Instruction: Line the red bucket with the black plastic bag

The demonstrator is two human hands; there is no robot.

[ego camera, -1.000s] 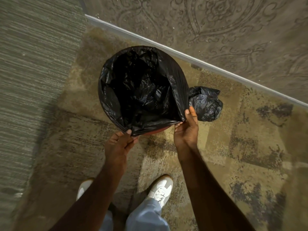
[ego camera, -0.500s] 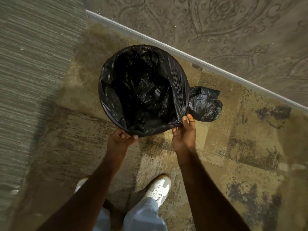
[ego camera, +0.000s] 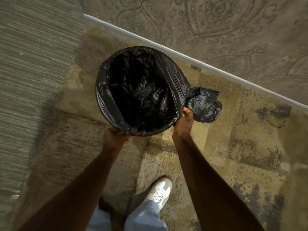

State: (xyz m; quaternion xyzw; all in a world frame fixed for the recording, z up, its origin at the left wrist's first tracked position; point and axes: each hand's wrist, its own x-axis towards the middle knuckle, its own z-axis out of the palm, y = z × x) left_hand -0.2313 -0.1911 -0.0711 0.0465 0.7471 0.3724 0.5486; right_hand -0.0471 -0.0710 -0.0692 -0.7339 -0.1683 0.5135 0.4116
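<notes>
Left hand [ego camera: 115, 138] grip is closed on the near rim of the black plastic bag [ego camera: 141, 90], fingers curled under the folded-over edge so the fingertips are hidden. Right hand [ego camera: 184, 121] grip pinches the bag edge at the near-right of the rim, thumb on top, fingers tucked below.

Left to right: ribbed grey-green carpet [ego camera: 33, 64], tight horizontal lines, flat pile. Next, shaggy tan rug [ego camera: 216, 147] with dark mottled patches, fuzzy texture, under the bucket and the feet. Red bucket [ego camera: 139, 133] stands on this rug at centre, round, almost fully covered; only a small red sliver shows at the near rim between the hands. Bag is thin, glossy, crinkled plastic, pushed down inside the bucket, mouth open and round, edge folded outward over the rim most of the way round. Right side of the bag is stretched in fine pleats toward a gathered point. Just beside the bucket on the right, a crumpled bunch of black plastic [ego camera: 204, 105] sits bunched into a lump, touching the right hand's far side; whether it is joined to the liner I cannot tell.

Far right and top: pale straight trim strip [ego camera: 183, 56] runs diagonally, with a grey floor [ego camera: 225, 22] of embossed ornate swirls beyond it.

Bottom: white shoe [ego camera: 159, 191], smooth with laces, and light blue trouser legs [ego camera: 145, 217].
</notes>
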